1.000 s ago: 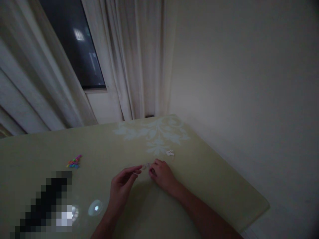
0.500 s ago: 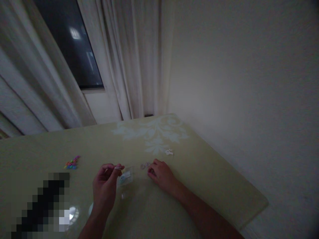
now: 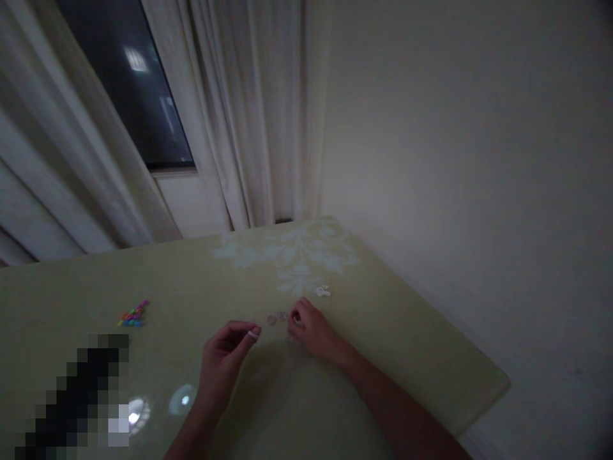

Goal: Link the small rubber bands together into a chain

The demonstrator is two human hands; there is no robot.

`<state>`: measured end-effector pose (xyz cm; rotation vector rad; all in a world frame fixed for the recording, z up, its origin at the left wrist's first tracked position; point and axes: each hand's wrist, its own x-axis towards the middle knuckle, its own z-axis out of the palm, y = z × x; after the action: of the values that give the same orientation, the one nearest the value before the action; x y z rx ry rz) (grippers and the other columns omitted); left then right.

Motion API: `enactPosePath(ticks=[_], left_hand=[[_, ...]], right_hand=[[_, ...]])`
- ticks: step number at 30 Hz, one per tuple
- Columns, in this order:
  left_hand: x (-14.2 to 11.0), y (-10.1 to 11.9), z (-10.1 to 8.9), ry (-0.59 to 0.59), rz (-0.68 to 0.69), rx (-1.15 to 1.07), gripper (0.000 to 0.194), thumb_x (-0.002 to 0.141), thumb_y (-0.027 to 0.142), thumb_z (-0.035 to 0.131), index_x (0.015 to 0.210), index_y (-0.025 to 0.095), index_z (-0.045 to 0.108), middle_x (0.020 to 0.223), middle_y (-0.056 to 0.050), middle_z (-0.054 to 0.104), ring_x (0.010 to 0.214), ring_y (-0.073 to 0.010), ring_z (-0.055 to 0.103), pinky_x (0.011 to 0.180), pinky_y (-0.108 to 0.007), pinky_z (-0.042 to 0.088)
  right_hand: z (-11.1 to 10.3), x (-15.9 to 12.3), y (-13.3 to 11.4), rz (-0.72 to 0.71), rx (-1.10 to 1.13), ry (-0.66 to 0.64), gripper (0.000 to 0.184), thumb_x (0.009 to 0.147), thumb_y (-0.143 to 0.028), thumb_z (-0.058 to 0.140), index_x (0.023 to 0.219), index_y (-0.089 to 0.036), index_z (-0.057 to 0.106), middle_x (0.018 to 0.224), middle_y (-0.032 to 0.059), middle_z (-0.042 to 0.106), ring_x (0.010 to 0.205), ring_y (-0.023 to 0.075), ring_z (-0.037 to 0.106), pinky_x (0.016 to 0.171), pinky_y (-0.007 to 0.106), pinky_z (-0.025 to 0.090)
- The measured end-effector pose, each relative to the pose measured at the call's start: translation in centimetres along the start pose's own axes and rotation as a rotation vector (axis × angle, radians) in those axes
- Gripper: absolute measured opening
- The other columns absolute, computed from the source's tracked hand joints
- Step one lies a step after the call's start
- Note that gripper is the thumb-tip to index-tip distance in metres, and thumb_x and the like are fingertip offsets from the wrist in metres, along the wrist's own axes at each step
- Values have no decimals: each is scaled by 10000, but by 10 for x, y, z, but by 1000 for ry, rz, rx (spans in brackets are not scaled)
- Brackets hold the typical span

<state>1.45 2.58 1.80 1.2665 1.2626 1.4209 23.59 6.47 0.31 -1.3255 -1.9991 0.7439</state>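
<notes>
My left hand (image 3: 225, 361) is closed in a pinch. A small, thin whitish piece (image 3: 253, 335) shows between its thumb and fingertips; its kind is too small to make out. To the right, my right hand (image 3: 313, 332) has its fingers curled together low over the table, and whatever they hold is hidden. Small clear pinkish round pieces (image 3: 272, 320) lie on the table between the hands, close to the right fingertips. Just beyond the right hand lies a little white piece (image 3: 322, 291).
Several small bright-coloured pieces (image 3: 134, 315) lie in a heap on the left of the glossy table (image 3: 383, 358). A dark, pixelated long shape (image 3: 71, 396) is at the lower left. A wall (image 3: 454, 160) borders the table's right side; curtains (image 3: 239, 128) hang behind it.
My left hand has moved right, nearer the right hand. The clear packet beside it earlier no longer shows. My right hand has shifted slightly, its fingers still curled.
</notes>
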Motion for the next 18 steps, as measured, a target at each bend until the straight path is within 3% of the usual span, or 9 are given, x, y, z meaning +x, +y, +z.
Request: enactPosePath(ticks=[3, 7, 12, 15, 18], left_hand=[[-6, -2, 10, -61, 55, 17, 234, 761, 410, 861, 849, 203, 799, 778, -47, 781, 716, -187, 737, 663, -248, 603], [-12, -5, 22, -148, 167, 52, 255, 822, 381, 817, 1039, 247, 824, 988, -73, 791, 796, -191, 744, 722, -280, 623], [-13, -5, 22, -123, 287, 61, 95, 825, 347, 821, 864, 263, 843, 939, -64, 780, 885, -212, 748, 766, -282, 628], [-11, -3, 17, -124, 250, 69, 104, 828, 352, 811, 838, 250, 826, 862, -52, 797, 819, -206, 756, 754, -284, 629], [-9, -1, 14, -56, 146, 63, 176, 842, 397, 791, 876, 224, 796, 837, -56, 810, 772, -207, 762, 723, -291, 634]], right_hand=[[-12, 1, -2, 24, 415, -84, 253, 992, -421, 549, 867, -201, 539, 808, -16, 523, 721, 142, 506, 674, 266, 413], [-11, -5, -13, 22, 653, -242, 404, 933, -586, 627, 881, -185, 610, 797, -15, 542, 733, 136, 487, 693, 272, 389], [1, -9, -22, 83, 816, -280, 413, 870, -585, 718, 879, -172, 701, 756, -18, 549, 681, 122, 441, 659, 262, 356], [4, -5, -20, 138, 818, -241, 397, 885, -569, 712, 882, -172, 711, 708, -28, 523, 624, 115, 414, 613, 254, 345], [5, 0, -16, 45, 491, -5, 266, 964, -426, 662, 941, -170, 731, 846, 24, 616, 769, 156, 548, 739, 287, 445]])
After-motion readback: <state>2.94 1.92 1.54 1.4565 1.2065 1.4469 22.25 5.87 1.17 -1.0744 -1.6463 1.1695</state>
